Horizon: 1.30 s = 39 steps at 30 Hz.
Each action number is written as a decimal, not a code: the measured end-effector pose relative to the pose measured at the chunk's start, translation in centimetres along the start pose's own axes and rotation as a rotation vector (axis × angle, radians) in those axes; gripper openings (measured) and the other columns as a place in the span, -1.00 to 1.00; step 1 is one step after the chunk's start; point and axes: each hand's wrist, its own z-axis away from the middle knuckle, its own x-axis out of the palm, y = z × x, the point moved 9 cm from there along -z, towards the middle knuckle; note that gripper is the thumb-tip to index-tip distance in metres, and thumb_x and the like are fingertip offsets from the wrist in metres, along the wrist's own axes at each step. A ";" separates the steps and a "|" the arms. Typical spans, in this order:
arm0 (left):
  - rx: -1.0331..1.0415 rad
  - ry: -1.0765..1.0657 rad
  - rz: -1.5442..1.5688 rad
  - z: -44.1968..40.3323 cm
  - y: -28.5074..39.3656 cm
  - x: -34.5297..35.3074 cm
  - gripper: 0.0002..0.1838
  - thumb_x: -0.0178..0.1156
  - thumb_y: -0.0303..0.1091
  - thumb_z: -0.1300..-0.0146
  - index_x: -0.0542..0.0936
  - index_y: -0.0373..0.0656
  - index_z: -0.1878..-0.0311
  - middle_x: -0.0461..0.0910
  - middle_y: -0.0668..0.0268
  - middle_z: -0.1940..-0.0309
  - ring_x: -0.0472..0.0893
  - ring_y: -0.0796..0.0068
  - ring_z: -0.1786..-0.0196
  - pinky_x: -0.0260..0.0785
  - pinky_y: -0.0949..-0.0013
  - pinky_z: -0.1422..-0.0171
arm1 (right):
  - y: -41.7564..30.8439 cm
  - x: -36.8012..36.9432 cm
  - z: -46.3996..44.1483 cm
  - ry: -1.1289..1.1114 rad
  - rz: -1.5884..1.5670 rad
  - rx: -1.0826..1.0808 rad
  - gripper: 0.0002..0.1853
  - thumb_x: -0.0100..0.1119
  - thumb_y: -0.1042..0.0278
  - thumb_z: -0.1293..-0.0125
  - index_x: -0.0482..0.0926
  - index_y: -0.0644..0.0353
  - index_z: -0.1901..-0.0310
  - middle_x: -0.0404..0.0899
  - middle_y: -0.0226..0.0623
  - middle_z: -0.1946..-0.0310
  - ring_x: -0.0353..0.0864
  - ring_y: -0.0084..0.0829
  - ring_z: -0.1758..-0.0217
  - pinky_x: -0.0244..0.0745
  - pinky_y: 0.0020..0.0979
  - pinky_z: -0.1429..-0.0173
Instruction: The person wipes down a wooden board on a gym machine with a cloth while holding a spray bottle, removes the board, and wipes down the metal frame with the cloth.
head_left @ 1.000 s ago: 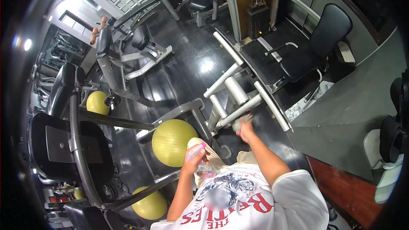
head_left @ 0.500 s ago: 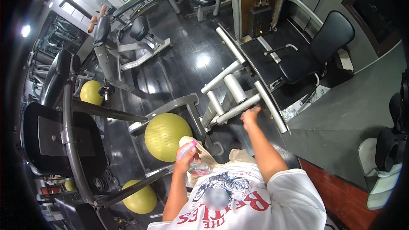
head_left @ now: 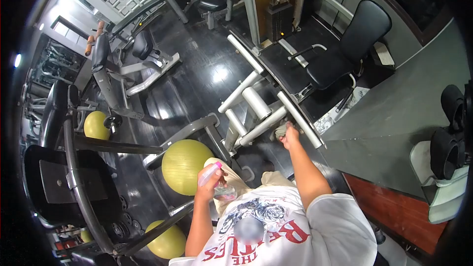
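My left hand (head_left: pixel 209 181) is wrapped round a clear spray bottle (head_left: pixel 225 193) with a pink nozzle, held in front of my shirt. Stretched forward, my right hand (head_left: pixel 291 137) grips a crumpled greyish cloth (head_left: pixel 280 131). The cloth is beside the silver tube frame (head_left: pixel 264 127) of an exercise machine, just below its lower bar; whether it touches the metal I cannot tell. A thick silver roller (head_left: pixel 256 102) sits on the frame a little beyond this hand.
A large yellow-green exercise ball (head_left: pixel 187 167) lies left of my legs, with another ball (head_left: pixel 166 239) behind a dark machine bar (head_left: pixel 152 229). To the right stand a black machine seat (head_left: pixel 327 69) and a grey ledge (head_left: pixel 374 138). Black shoes (head_left: pixel 443 152) are at the far right.
My right hand has drawn slightly back from the silver bar, and more of the cloth shows. The left hand still holds the spray bottle. The whole view has shifted a little.
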 end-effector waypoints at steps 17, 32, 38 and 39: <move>-0.014 0.050 -0.008 1.0 -0.7 -2.1 -0.58 0.27 -0.05 -0.25 0.53 -0.31 0.26 0.62 0.13 0.41 0.60 0.40 0.54 0.45 0.38 0.41 | 0.0 -2.8 -5.6 0.052 -0.113 -0.063 -0.76 -0.06 0.03 -0.49 0.47 -0.04 0.07 0.57 -0.47 0.24 0.54 -0.46 0.27 0.32 -0.45 0.46; -0.023 0.065 -0.002 1.6 -1.4 -2.8 -0.57 0.26 -0.04 -0.28 0.54 -0.31 0.22 0.62 0.14 0.41 0.60 0.41 0.54 0.45 0.40 0.42 | 2.8 1.6 1.4 0.010 0.103 0.060 -0.79 -0.03 0.09 -0.44 0.51 -0.02 0.12 0.61 -0.39 0.36 0.59 -0.39 0.43 0.29 -0.37 0.59; -0.015 0.087 -0.006 1.8 -2.1 -4.0 -0.62 0.25 -0.10 -0.28 0.55 -0.31 0.22 0.62 0.14 0.42 0.61 0.40 0.55 0.45 0.39 0.42 | -0.2 0.1 -3.0 0.182 0.275 -0.117 -0.84 -0.09 0.22 -0.37 0.47 0.04 0.20 0.51 -0.31 0.45 0.43 -0.47 0.61 0.21 -0.41 0.72; -0.016 0.091 0.007 1.8 -2.2 -4.0 -0.62 0.25 -0.10 -0.28 0.55 -0.32 0.21 0.63 0.14 0.42 0.61 0.40 0.55 0.45 0.39 0.41 | -1.3 2.4 2.2 0.285 0.365 -0.237 -0.80 -0.06 0.28 -0.30 0.49 0.12 0.12 0.52 -0.27 0.45 0.46 -0.42 0.61 0.23 -0.36 0.72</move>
